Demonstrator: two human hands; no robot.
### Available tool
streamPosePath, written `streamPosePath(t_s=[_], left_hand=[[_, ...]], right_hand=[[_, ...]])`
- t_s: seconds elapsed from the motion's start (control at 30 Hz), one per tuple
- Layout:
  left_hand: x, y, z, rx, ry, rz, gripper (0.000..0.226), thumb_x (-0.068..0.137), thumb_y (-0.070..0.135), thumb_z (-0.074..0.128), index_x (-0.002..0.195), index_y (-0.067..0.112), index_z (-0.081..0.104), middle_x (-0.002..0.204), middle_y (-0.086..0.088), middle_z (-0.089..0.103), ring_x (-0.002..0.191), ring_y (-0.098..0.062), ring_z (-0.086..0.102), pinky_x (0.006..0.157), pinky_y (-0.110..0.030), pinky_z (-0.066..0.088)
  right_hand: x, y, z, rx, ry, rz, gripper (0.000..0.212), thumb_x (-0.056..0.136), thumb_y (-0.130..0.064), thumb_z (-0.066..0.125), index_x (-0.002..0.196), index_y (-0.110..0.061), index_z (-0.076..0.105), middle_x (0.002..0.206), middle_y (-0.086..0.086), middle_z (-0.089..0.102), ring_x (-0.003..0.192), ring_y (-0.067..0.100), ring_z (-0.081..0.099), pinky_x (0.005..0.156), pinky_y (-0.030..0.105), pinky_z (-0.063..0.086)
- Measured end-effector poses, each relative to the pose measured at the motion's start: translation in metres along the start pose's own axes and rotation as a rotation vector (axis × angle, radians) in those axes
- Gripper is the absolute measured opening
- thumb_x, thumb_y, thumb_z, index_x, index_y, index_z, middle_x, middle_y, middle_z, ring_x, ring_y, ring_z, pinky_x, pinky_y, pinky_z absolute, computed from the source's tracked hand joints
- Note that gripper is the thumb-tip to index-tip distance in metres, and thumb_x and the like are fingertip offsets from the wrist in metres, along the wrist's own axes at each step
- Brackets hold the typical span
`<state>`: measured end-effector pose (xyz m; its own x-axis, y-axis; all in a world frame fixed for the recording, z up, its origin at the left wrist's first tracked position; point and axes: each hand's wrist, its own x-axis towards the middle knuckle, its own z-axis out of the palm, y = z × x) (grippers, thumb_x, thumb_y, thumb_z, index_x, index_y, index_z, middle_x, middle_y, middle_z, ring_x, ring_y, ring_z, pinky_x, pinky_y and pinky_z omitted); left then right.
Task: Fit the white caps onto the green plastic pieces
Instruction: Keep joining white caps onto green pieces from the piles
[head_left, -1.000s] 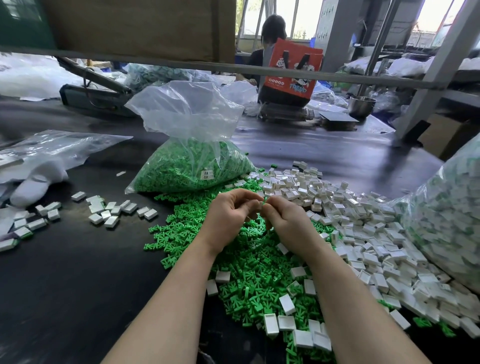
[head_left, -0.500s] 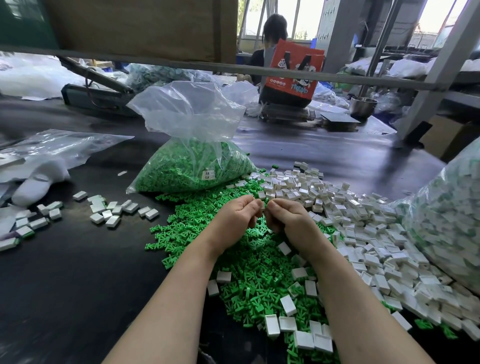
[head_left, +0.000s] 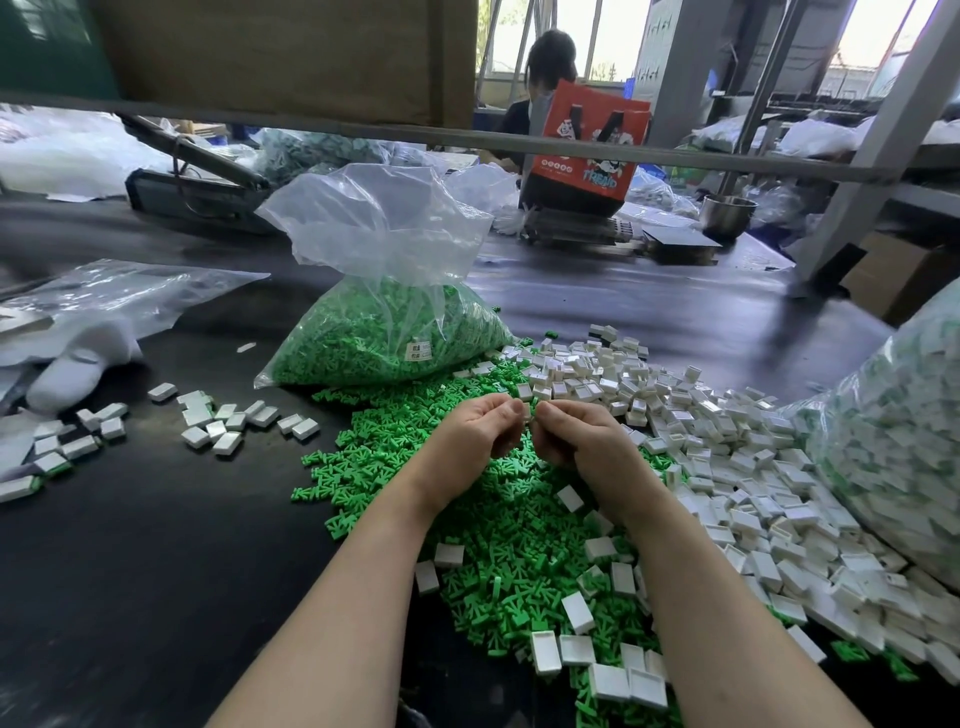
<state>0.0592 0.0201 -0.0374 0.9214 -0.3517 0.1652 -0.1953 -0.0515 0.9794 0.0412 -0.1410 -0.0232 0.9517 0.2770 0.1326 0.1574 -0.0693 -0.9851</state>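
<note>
From the head camera, two hands meet above the middle of a dark table (head_left: 130, 571). The left hand (head_left: 467, 441) and the right hand (head_left: 582, 441) have curled fingers, fingertips pressed together around one small white cap (head_left: 527, 411); whether a green piece sits inside it is hidden. Both forearms run in from 6 o'clock, wrists bent slightly inward.

Under the hands lies a loose heap of green pieces (head_left: 493, 545), too many to count. White caps (head_left: 727, 457) spread in a second heap toward 3 o'clock, also beyond counting, with about a dozen strays lying on the green heap near 5 o'clock.

At 12 o'clock stands one clear bag of green pieces (head_left: 384, 332), its neck open. At 3 o'clock, one bulging bag (head_left: 893, 441) holds white and green parts. Toward 9 o'clock roughly twenty finished parts (head_left: 228, 421) are scattered, near one white glove (head_left: 72, 369).
</note>
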Motion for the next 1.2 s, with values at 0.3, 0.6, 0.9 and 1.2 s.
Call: streamPosePath(t_s=[0.3,0.6,0.9,1.2], left_hand=[[-0.004,0.007,0.004,0.024,-0.057,-0.045,0.031,0.105,0.018,0.038,0.076,0.018,0.049,0.065,0.004,0.040,0.052,-0.001,0.037,0.052,-0.010,0.034],[-0.008,0.012,0.000,0.064,-0.117,-0.079,0.021,0.104,0.020,0.042,0.090,0.011,0.054,0.074,-0.003,0.041,0.073,-0.021,0.034,0.067,-0.030,0.031],[-0.008,0.011,0.001,0.073,-0.103,-0.072,0.023,0.105,0.020,0.042,0.096,0.003,0.054,0.074,-0.003,0.043,0.072,-0.018,0.037,0.068,-0.031,0.034],[-0.007,0.012,0.001,0.048,-0.071,-0.064,0.024,0.105,0.019,0.041,0.084,0.013,0.051,0.071,0.000,0.044,0.070,-0.018,0.038,0.065,-0.026,0.033]], right_hand=[[-0.001,-0.001,-0.003,0.002,-0.056,0.030,0.037,0.103,-0.010,0.040,0.067,-0.010,0.045,0.053,-0.010,0.038,0.050,0.006,0.033,0.052,0.014,0.032],[-0.002,0.000,-0.009,-0.068,-0.173,0.051,0.035,0.103,-0.015,0.043,0.069,-0.014,0.049,0.056,-0.008,0.038,0.053,0.008,0.030,0.054,0.021,0.027],[-0.001,0.004,-0.009,-0.125,-0.162,-0.014,0.030,0.098,-0.031,0.049,0.075,-0.012,0.051,0.056,-0.010,0.040,0.053,0.006,0.032,0.052,0.017,0.030],[0.001,0.005,-0.006,-0.141,-0.136,-0.056,0.040,0.091,-0.041,0.052,0.084,-0.002,0.058,0.057,-0.010,0.042,0.052,0.006,0.034,0.050,0.018,0.030]])
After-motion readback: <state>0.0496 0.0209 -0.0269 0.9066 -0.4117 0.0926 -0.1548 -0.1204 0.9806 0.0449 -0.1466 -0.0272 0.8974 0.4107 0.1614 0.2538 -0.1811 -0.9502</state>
